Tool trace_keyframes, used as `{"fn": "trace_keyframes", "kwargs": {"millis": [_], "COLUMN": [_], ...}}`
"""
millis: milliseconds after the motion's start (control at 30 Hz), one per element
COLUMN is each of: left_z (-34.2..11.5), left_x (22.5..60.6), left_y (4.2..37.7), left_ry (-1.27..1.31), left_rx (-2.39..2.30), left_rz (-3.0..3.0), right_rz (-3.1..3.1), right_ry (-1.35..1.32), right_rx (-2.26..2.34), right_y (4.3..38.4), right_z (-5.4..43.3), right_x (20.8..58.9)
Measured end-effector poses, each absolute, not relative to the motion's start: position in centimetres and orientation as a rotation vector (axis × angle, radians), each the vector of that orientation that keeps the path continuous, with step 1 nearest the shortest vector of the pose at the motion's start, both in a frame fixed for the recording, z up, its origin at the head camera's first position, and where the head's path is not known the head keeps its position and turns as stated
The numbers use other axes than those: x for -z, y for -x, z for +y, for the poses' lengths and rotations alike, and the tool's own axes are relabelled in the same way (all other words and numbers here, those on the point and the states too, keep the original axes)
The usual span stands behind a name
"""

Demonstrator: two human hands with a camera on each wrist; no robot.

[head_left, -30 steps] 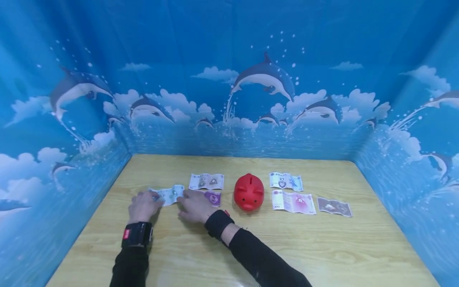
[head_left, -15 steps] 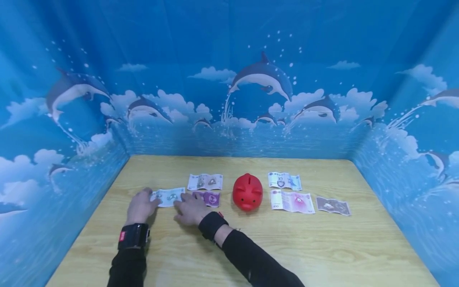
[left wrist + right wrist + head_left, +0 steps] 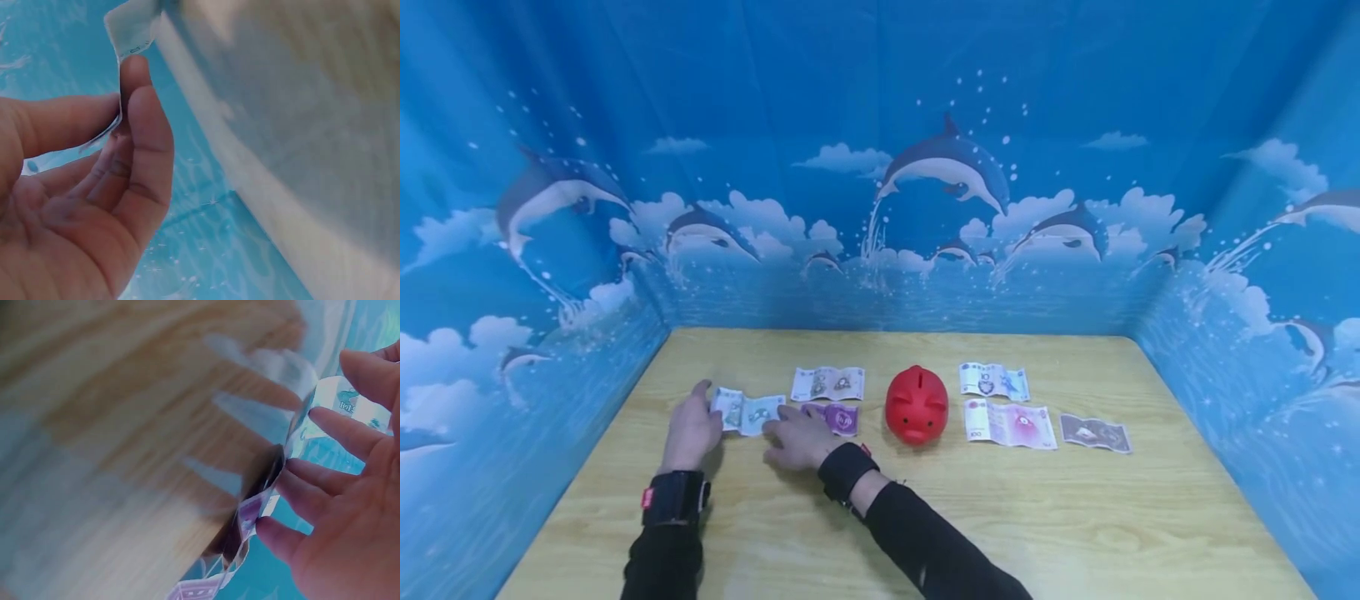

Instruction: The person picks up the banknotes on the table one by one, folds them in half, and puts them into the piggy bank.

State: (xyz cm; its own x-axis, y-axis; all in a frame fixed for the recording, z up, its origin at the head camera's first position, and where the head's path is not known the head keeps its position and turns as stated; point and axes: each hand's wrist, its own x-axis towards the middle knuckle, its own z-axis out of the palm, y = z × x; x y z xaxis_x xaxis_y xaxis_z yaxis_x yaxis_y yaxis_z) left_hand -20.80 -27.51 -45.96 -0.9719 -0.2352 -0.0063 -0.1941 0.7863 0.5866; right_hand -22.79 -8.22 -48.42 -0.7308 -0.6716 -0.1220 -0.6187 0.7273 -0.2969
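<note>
My left hand [image 3: 691,432] is at the left end of a pale blue-green banknote [image 3: 749,412]. In the left wrist view, its thumb and fingers pinch the edge of this banknote [image 3: 132,28], which bends upward. At the note's other end, my right hand [image 3: 801,437] rests with its fingers spread and fairly straight. The right wrist view has these fingertips [image 3: 267,526] touching down by a purple banknote [image 3: 250,512], partly hidden by the hand in the head view. Just behind lies a creased grey-white banknote [image 3: 827,383].
A red piggy bank [image 3: 917,406] stands upright right of the hands. Beyond it lie a blue-white banknote [image 3: 994,381], a pink banknote [image 3: 1011,423] and a grey-brown banknote [image 3: 1095,433]. A dolphin-print curtain [image 3: 880,292] encloses the wooden table [image 3: 1075,517] at back and sides.
My left hand has shifted slightly left, uncovering more of the blue-green banknote, which now shows a raised crease. My right hand moved slightly left, then stayed nearly still.
</note>
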Motion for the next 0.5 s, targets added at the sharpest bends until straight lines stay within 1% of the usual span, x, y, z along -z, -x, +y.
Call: {"fn": "trace_keyframes", "kwargs": {"millis": [300,500], "left_z": [-26.7,-26.1], "left_x": [45.0,44.3], "left_y": [20.6,20.6], "left_ry": [-0.227,-0.223], "left_rx": [1.041,1.251], "left_rz": [-2.838,-2.791], "right_rz": [2.764,2.748], "right_ry": [0.992,0.957], "right_rx": [0.512,0.904], "right_y": [23.1,23.8], "right_z": [-8.0,-7.4], "right_x": [48.1,48.0]}}
